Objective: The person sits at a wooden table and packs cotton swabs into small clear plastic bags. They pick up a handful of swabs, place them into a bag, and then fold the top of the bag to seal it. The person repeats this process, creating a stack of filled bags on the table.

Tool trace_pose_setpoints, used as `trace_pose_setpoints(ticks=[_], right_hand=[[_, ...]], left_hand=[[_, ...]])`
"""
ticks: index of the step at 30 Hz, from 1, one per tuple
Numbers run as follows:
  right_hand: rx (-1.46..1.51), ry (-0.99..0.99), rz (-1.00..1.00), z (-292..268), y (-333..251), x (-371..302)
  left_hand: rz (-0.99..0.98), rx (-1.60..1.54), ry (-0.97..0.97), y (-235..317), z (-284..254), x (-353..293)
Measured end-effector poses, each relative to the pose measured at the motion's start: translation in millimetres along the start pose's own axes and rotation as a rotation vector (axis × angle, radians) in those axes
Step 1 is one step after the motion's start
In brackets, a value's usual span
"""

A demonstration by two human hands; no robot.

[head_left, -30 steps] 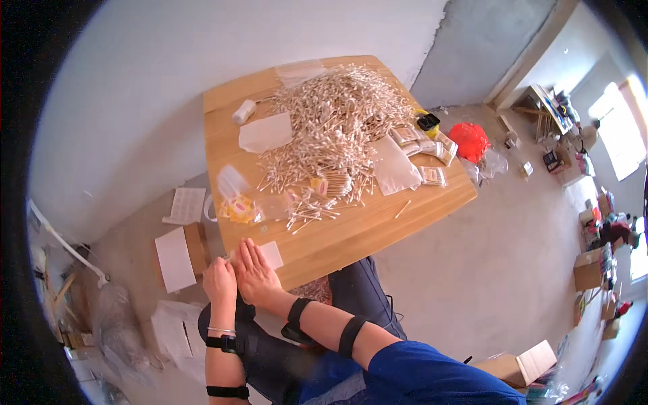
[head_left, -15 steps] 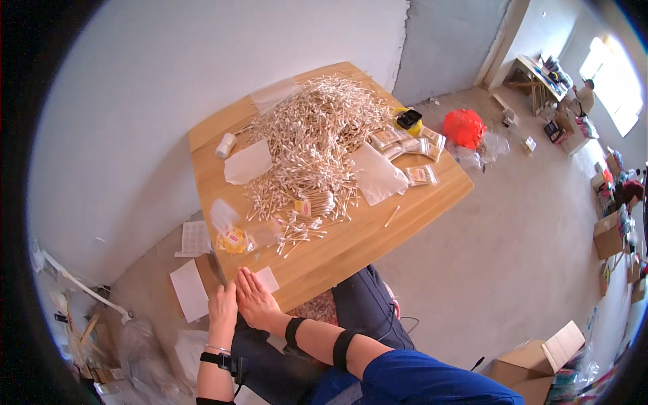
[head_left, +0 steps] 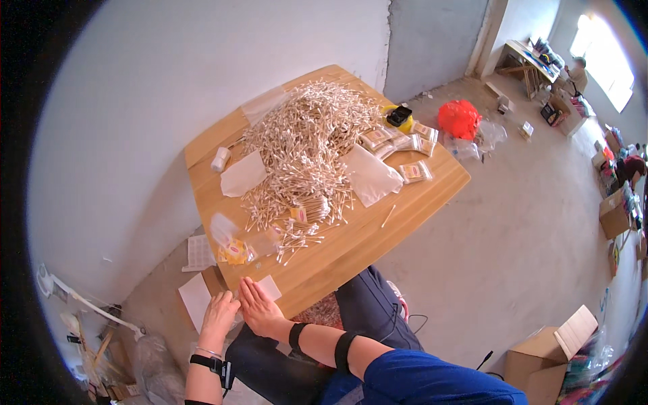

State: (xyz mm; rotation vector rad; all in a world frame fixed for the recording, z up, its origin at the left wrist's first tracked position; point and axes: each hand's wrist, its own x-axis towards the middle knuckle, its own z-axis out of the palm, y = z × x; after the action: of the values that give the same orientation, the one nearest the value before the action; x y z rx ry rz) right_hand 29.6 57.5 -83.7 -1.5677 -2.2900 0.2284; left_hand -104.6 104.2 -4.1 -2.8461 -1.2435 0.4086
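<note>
Right hand (head_left: 260,310) flat, fingers straight, over white sheet (head_left: 271,287) at near left of table (head_left: 364,246); left hand (head_left: 221,313) half-curled alongside, can't tell if gripping. Swab heap (head_left: 310,131) far.

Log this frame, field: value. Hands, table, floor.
right hand: flat, fingers straight, at the near edge of the wooden table, beside a white card
left hand: fingers curled, next to right hand; grip unclear
on table: pile of loose cotton swabs, small packets to its right
floor, right: red bag, open cardboard box
</note>
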Motion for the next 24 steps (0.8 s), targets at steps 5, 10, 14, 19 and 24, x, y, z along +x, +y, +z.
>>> trace_pose_setpoints(ticks=[5,10,14,19,24], right_hand=[[-0.054,-0.038,-0.017,-8,-1,-1],[-0.021,-0.018,0.002,-4,-1,1],[-0.013,-0.031,0.000,-2,0,1],[-0.010,-0.037,0.005,-3,0,0],[0.009,-0.027,0.016,2,0,2]], left_hand=[[0.107,0.072,0.030,-3,-4,4],[0.141,0.032,0.112,-10,7,3],[0.147,0.055,0.106,-13,13,4],[0.172,0.098,0.070,-14,10,3],[0.257,0.104,0.052,-14,0,4]])
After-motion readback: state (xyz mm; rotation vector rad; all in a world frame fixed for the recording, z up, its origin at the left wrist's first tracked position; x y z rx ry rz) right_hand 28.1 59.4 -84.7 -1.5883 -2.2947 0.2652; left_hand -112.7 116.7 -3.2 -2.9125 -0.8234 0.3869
